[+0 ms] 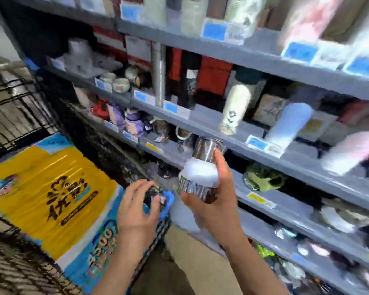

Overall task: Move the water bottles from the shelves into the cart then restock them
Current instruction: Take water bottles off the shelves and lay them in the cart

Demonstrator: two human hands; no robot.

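My right hand (217, 201) grips a water bottle (202, 167) with a shiny metal body and a white band, held tilted in front of the grey shelves (254, 150). My left hand (136, 207) holds a small dark object (155, 196) over the edge of the wire cart (15, 111); the picture is too blurred to tell what it is. On the shelf above stand a cream bottle with a flower print (234, 107), a pale blue bottle (285, 124) and a pink one (349, 152).
A yellow and blue plastic-wrapped pack (51, 201) lies in the cart at the left. The shelves hold red boxes (213, 75), ceramic cups (119, 84), purple packets (132, 122) and blue price tags. The floor (190, 262) shows between cart and shelf.
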